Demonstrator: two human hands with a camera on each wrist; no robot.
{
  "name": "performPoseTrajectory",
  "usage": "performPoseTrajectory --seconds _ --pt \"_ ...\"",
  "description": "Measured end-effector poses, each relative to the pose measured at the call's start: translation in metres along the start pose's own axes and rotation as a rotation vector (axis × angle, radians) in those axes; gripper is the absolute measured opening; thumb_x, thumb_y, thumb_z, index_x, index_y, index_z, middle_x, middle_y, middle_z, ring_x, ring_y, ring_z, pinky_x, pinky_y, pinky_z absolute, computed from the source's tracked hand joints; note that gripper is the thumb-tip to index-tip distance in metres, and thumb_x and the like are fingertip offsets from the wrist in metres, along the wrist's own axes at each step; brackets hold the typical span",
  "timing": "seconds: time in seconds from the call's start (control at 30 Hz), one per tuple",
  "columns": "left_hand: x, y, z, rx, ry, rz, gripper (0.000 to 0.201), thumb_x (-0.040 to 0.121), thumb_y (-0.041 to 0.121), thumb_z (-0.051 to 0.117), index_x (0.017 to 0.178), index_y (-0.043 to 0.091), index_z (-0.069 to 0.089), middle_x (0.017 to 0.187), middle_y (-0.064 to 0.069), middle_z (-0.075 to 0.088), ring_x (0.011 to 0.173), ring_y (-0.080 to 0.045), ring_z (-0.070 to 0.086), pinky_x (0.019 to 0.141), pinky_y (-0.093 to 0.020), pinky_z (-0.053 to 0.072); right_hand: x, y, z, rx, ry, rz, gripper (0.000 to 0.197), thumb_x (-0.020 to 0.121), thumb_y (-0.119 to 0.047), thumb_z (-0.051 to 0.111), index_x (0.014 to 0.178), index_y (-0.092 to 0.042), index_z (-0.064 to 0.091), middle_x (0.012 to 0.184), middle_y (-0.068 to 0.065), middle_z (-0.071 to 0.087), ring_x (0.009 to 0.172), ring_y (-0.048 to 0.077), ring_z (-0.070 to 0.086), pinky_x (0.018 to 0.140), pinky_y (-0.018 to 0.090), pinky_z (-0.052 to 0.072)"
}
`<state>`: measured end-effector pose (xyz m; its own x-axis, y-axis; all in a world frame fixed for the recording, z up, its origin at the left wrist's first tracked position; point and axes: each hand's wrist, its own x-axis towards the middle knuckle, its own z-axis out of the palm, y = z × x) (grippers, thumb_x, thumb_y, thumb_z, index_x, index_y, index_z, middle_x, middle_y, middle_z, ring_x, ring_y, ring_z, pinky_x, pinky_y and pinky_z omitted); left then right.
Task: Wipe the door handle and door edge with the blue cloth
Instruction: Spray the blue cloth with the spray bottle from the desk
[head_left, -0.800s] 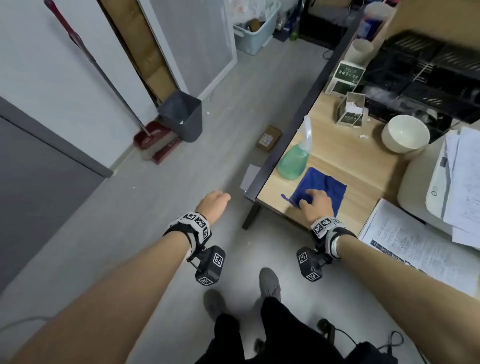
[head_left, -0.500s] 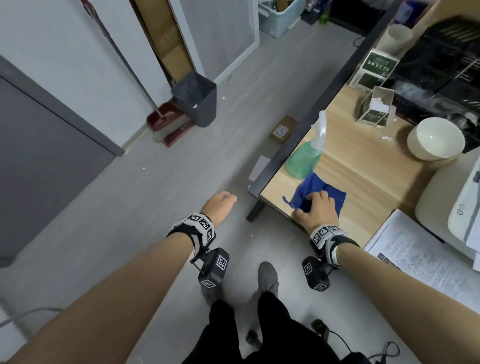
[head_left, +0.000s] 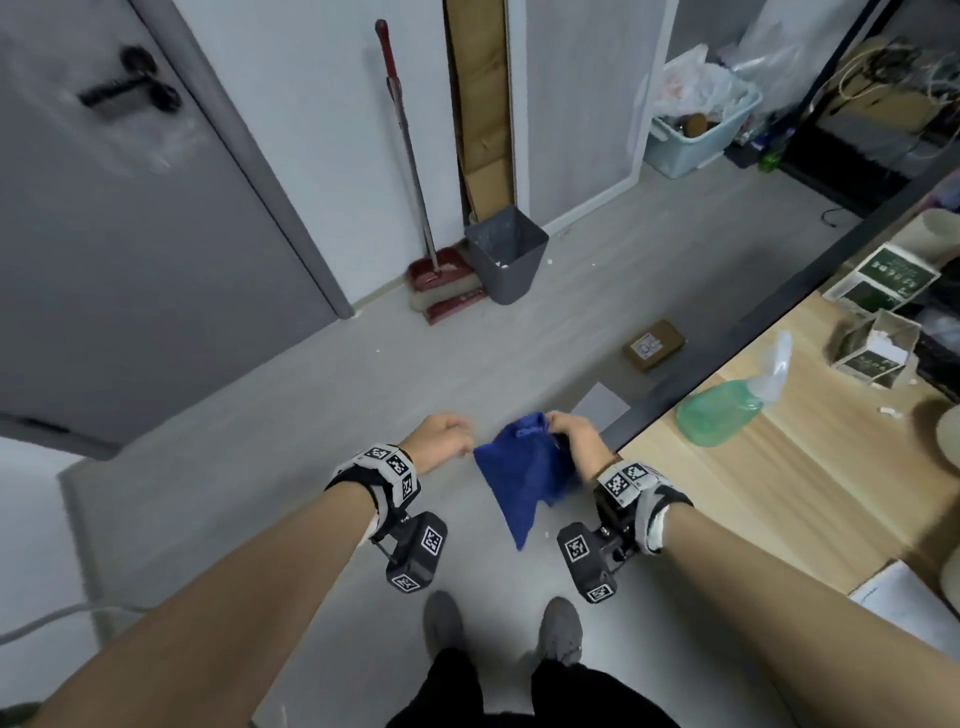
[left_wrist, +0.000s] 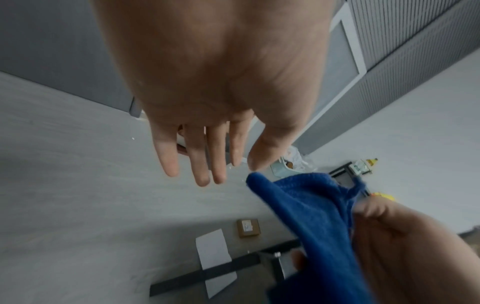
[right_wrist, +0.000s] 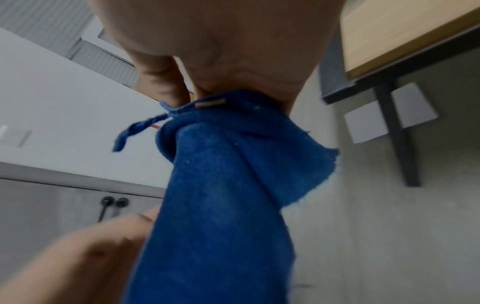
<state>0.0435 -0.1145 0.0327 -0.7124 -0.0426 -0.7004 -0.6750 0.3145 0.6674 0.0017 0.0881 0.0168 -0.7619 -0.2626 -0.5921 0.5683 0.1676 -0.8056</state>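
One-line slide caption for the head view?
Right hand holds the blue cloth beside the left hand, door handle ahead.

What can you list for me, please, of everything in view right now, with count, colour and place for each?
blue cloth: one, blue, hanging in the air between the hands
door: one, grey, far left
door handle: one, black, on the door
broom: one, red, leaning on the wall
bin: one, dark grey, on the floor by the broom
small box: one, brown, on the floor
spray bottle: one, green, on the desk
desk: one, pale wood, right
storage tub: one, pale blue, far end of the floor
left hand: fingers straight, thumb tip at the cloth's corner
right hand: grips the cloth's top edge
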Motion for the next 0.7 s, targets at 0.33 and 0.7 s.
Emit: performPoseTrajectory --seconds 0.33,0.7 --pt "-0.062 -0.038 -0.106 -0.162 -0.080 0.074 0.028 0.086 0.030 0.066 0.113 0.023 0.068 0.100 0.006 0.074 0.109 -0.009 0.067 0.104 -0.039 0.041 -0.019 -0.081 0.122 0.210 -0.255 0.081 0.032 0.104 -0.031 0.044 0.107 -0.021 0.074 0.100 0.005 0.072 0.093 0.017 0.066 0.086 0.026 0.049" --pt "-0.081 -0.070 -0.138 -0.385 -0.150 0.065 0.045 0.071 0.042 0.064 0.109 0.020 0.066 0.105 0.000 0.073 0.099 -0.014 0.065 0.092 -0.033 0.044 -0.019 -0.092 0.178 -0.084 -0.344 -0.071 0.025 0.100 -0.009 0.055 0.117 0.008 0.062 0.106 0.022 0.066 0.097 0.029 0.066 0.081 0.031 0.055"
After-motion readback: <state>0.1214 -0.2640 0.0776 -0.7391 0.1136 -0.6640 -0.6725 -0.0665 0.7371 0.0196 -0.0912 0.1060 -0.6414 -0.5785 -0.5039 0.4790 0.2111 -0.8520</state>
